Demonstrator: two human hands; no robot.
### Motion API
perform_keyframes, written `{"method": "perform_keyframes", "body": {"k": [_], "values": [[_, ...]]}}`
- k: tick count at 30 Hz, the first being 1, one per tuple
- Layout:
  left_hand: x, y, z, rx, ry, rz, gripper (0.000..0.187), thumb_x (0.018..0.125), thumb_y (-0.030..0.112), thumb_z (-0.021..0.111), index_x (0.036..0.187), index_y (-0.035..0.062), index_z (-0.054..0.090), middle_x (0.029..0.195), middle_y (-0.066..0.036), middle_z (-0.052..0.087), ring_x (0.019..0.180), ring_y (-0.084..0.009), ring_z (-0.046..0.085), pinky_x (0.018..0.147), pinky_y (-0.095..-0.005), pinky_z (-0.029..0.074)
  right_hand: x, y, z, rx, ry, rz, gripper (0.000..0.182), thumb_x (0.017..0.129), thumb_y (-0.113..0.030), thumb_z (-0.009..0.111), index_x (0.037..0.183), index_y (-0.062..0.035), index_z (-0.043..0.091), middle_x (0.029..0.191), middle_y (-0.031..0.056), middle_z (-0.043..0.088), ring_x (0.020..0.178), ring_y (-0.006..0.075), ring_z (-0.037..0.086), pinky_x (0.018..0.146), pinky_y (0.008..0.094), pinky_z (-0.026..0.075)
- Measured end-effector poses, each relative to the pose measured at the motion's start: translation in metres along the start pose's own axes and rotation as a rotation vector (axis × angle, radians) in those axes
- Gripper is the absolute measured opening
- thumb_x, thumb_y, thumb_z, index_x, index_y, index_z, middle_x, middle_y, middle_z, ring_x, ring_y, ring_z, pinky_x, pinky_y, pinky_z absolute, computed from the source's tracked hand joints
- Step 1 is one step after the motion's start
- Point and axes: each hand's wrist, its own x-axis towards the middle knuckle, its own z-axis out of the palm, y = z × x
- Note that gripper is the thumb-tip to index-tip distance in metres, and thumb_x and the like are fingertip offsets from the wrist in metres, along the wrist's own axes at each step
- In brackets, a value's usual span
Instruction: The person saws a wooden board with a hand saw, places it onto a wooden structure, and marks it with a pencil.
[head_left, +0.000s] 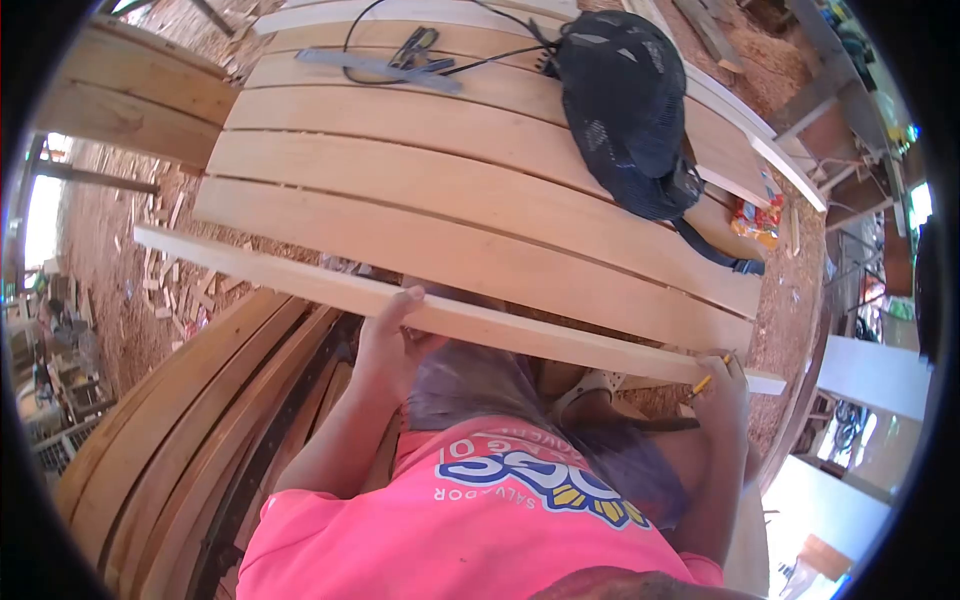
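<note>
A long, narrow wooden strip (560, 338) lies across in front of me, slanting from upper left to lower right. My left hand (392, 338) grips it left of its middle, with the thumb along the top edge. Near its right end, my right hand (722, 388) is closed at the strip, and a yellow pencil (702, 384) sticks out between its fingers. Just beyond the strip, wide wooden boards (470, 235) lie side by side with thin gaps.
A black mesh cap or bag (625, 110) with a strap rests on the boards. Left of it are a metal ruler (375, 70), a dark tool (415, 50) and a black cord. More planks (190, 430) stand at lower left. Shavings and offcuts (185, 290) litter the floor.
</note>
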Motion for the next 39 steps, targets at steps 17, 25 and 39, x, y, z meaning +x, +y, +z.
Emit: {"method": "perform_keyframes", "body": {"k": [17,25,39], "values": [[0.014,0.008,0.016,0.134,0.018,0.104,0.050,0.105,0.034,0.061,0.142,0.0022,0.049,0.126,-0.013,0.066,0.111,-0.0229,0.070,0.089,-0.0370,0.061,-0.001,-0.009,0.027,-0.027,0.220,-0.109,0.046,0.070,0.005,0.075,0.112,-0.0081,0.063,0.117,0.0166,0.060,0.111,0.0413,0.061,0.092,0.0514,0.053],[0.018,0.003,0.016,0.133,0.074,0.113,0.046,0.107,0.031,0.061,0.141,0.0026,0.049,0.121,-0.013,0.068,0.103,-0.0228,0.073,0.085,-0.0380,0.063,0.002,-0.011,0.035,-0.041,0.182,0.098,0.052,0.071,0.003,0.081,0.117,-0.0088,0.059,0.116,0.0217,0.057,0.115,0.0479,0.056,0.097,0.0570,0.049],[0.026,-0.010,0.013,0.136,0.115,0.292,0.054,0.103,0.030,0.067,0.142,0.0017,0.044,0.125,-0.015,0.066,0.112,-0.0214,0.069,0.084,-0.0373,0.062,0.002,0.104,-0.046,-0.084,0.052,0.174,0.042,0.076,-0.015,0.085,0.109,-0.0024,0.063,0.094,0.0143,0.064,0.087,0.0323,0.062,0.080,0.0429,0.050]]}}
